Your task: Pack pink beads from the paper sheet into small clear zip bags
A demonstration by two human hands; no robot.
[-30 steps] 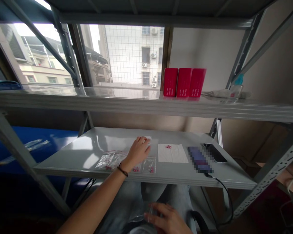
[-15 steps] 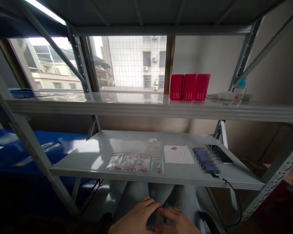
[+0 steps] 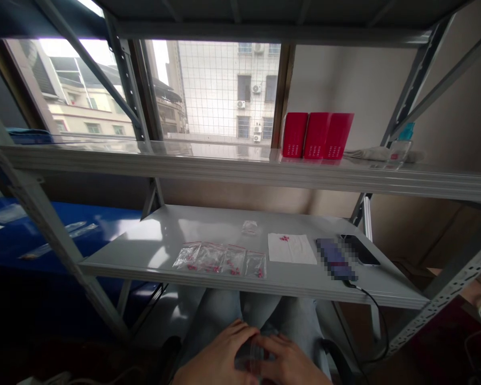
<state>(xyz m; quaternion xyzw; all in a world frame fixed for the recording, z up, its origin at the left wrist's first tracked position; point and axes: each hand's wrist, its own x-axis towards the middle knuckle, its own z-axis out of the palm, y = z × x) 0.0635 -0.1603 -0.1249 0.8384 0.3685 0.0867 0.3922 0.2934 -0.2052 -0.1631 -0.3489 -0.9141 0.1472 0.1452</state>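
Both my hands are low in the view, above my jeans-covered lap, and a small transparent plastic bag point(image 3: 248, 358) is pinched between them. My left hand point(image 3: 218, 361) holds one side of it and my right hand point(image 3: 284, 362) the other. Its contents are hidden by my fingers. On the grey metal shelf point(image 3: 144, 240) in front of me, several small zip bags with pink pieces point(image 3: 219, 261) lie in a row near the front edge. Behind them is a small transparent bag point(image 3: 249, 227). To their right lies a white paper napkin with pink bits point(image 3: 292, 248).
A pixelated phone point(image 3: 334, 258) with a black cable and a black phone point(image 3: 361, 249) lie at the shelf's right. On the shelf above stand several red boxes point(image 3: 316, 135), a white cloth and a plastic bottle point(image 3: 398, 152). Steel uprights frame the shelf.
My left hand has left the shelf and come back to my lap, joining my right hand on the bag. The small bag it was touching now lies alone at the shelf's back.
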